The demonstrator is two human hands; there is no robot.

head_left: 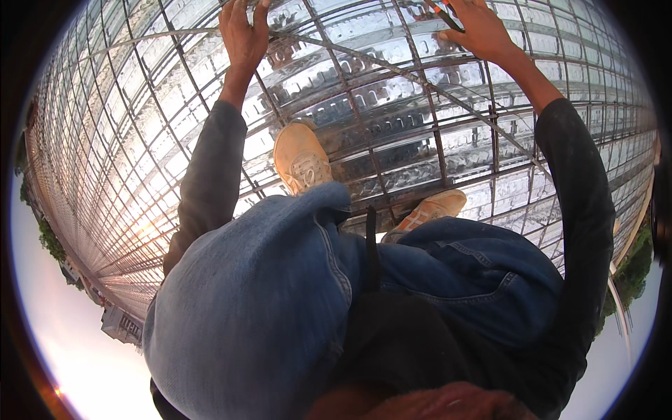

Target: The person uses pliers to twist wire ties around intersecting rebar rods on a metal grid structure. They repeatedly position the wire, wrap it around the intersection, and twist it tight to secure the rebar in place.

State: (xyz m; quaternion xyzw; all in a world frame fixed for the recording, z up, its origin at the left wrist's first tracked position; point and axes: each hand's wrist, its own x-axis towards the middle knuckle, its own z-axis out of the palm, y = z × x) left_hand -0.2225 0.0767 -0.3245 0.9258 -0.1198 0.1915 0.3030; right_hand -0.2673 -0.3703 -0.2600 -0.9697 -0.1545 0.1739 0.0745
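My left hand (245, 38) reaches over the steel bar grid at the top edge, its thumb apart from the fingers. The fingertips are cut off by the frame, and nothing shows in this hand. My right hand (483, 31) is closed on pliers (451, 17) with orange-and-black handles; their jaws lie beyond the top edge. Beneath both hands runs a mesh of crossed rebar (430, 105) over shiny ribbed metal decking (392, 126). A longer bar (350, 52) cuts diagonally across the grid between my hands.
My tan shoes, left (302, 157) and right (437, 206), stand among the bars on the decking. Rebar mesh spreads far to both sides. Past the curved deck edge are trees (49, 241), a grey building (121, 324) and bright sky.
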